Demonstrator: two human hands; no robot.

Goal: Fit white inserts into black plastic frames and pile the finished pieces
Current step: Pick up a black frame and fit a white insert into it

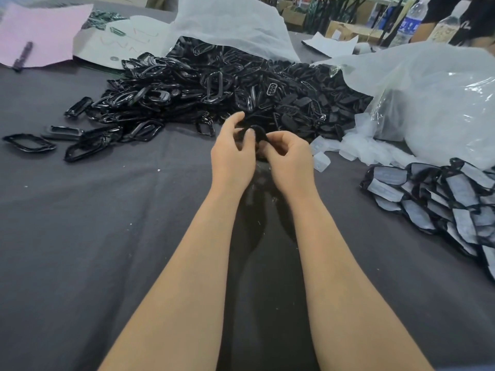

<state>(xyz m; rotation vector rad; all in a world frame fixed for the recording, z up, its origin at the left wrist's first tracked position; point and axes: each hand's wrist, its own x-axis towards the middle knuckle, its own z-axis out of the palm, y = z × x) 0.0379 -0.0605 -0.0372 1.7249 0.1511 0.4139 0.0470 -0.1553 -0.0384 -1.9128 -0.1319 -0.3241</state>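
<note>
My left hand (pixel 232 153) and my right hand (pixel 288 156) meet over the middle of the table, both pinching one black plastic frame (pixel 257 132) between their fingertips. Most of that frame is hidden by my fingers. A big heap of loose black frames (pixel 214 84) spreads across the table just beyond my hands. White translucent inserts (pixel 348 145) lie scattered to the right of my hands. Further right sits a pile of finished pieces (pixel 439 191), black frames with white inserts in them.
Two large plastic bags (pixel 428 97) lie open at the back and right. Pink paper (pixel 45 30) with a dark pen (pixel 22 56) lies at the far left. A water bottle (pixel 409 21) and another person's arm are at the far right. Dark cloth (pixel 107 236) covers the table.
</note>
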